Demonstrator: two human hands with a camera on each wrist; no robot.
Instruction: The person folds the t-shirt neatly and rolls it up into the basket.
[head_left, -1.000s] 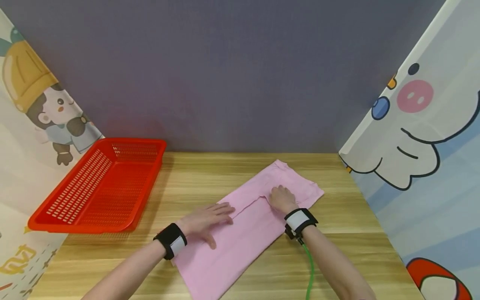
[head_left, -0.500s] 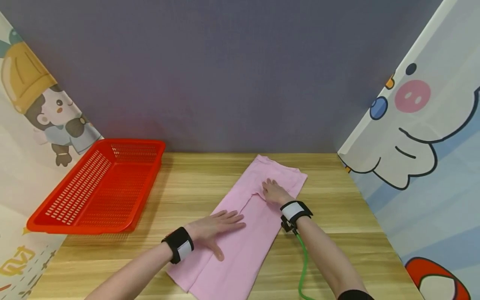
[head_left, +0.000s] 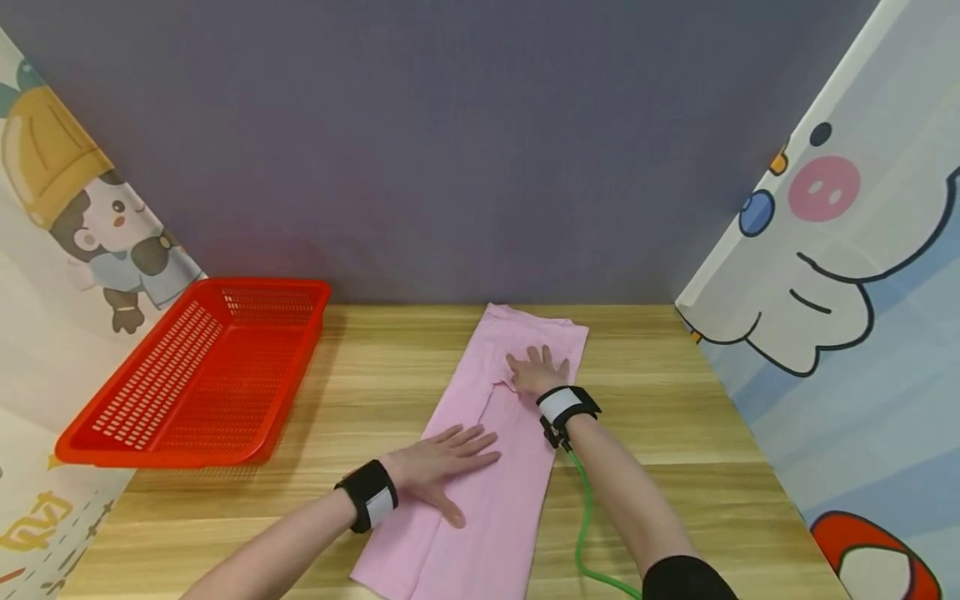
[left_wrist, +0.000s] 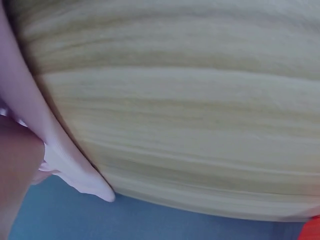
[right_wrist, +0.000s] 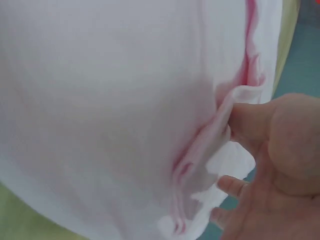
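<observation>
A folded pink cloth garment (head_left: 487, 492) lies lengthwise on the wooden table, its long folds running away from me. My left hand (head_left: 442, 467) rests palm down on its near left part, fingers spread. Farther up, my right hand (head_left: 536, 371) lies on the cloth with fingers spread, beside a raised inner edge. The right wrist view shows the garment (right_wrist: 115, 110) up close, with the thumb of my right hand (right_wrist: 280, 155) at a rolled layer edge. In the left wrist view the garment's side edge (left_wrist: 60, 145) shows, with part of my left hand (left_wrist: 17, 170) beside it.
A red plastic basket (head_left: 300, 400) with slotted sides stands at the table's left. The wooden table (head_left: 637, 500) meets a grey panel (head_left: 495, 150) at the back. Cartoon-printed walls flank both sides. A green cable (head_left: 585, 533) trails from the right wristband.
The garment has turned counterclockwise, its far end swinging left and its near end right. My right hand moved left with it and its fingers spread out; my left hand shifted slightly right.
</observation>
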